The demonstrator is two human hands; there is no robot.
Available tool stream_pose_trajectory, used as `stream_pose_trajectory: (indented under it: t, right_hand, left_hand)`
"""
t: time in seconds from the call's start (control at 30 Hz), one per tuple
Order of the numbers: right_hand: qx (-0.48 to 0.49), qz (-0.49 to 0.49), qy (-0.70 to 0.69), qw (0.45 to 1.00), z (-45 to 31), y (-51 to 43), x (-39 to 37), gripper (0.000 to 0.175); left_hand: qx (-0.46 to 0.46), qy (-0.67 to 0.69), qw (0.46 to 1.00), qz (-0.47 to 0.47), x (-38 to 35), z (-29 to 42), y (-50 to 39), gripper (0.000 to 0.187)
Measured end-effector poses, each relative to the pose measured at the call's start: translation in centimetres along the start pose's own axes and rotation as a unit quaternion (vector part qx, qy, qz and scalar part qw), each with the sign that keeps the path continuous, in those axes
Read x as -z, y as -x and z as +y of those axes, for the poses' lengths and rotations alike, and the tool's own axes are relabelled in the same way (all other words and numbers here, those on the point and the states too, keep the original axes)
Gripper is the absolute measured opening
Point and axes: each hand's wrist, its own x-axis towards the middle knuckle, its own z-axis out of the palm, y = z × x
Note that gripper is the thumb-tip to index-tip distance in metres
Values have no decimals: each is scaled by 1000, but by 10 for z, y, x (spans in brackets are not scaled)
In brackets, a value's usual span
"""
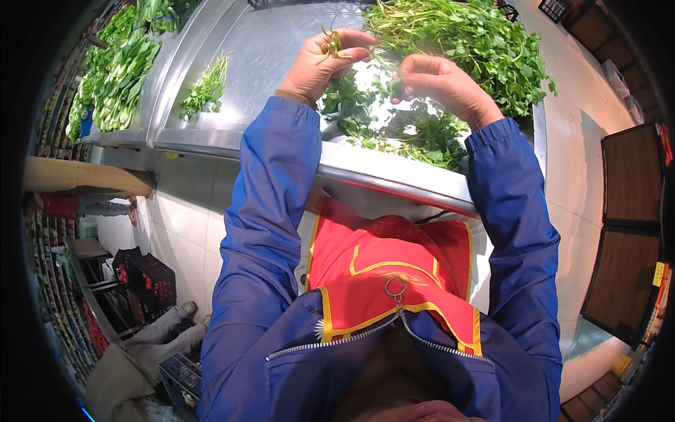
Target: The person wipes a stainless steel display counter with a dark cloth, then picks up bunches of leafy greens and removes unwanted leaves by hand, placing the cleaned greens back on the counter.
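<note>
My left hand (329, 60) is closed on a few thin green herb stems (332, 44), whose ends stick out above the knuckles. Close to its right, my right hand (440, 82) is bent over the loose herbs, its thumb and fingertips near one another; blur hides whether a sprig is between them. Under both hands lie scattered leafy cilantro sprigs (422, 129) on the steel counter. A large heap of cilantro (469, 34) fills the counter's back right. A small herb bunch (207, 88) rests apart, left of my left arm.
The steel counter's rolled front edge (390, 184) runs before my red apron. Leafy greens with pale stalks (124, 84) lie on the far-left section. Black crates (150, 279) and a person's legs (169, 327) are at lower left; another person (79, 204) is at far left. Brown panels (633, 174) stand right.
</note>
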Motion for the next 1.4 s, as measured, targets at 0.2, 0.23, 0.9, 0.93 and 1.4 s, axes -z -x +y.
stream_pose_trajectory:
  t: [0.2,0.23,0.9,0.93,1.4]
  right_hand:
    - [-21,22,-16,999,-7,2,-9,46]
    - [-42,16,14,999,-8,3,-11,46]
    - [86,182,218,955,-10,-3,-20,31]
    - [57,169,223,958,-7,-5,-22,28]
    - [-17,195,90,977,2,-9,-17,18]
  left_hand:
    - [-48,13,997,-53,3,-4,-1,11]
    - [-53,18,996,-64,4,-4,-1,11]
    - [-67,-59,995,41,-6,-6,-5,12]
    - [-62,-62,995,39,-7,-7,-5,12]
    - [-4,-79,997,-5,-8,-5,-6,22]
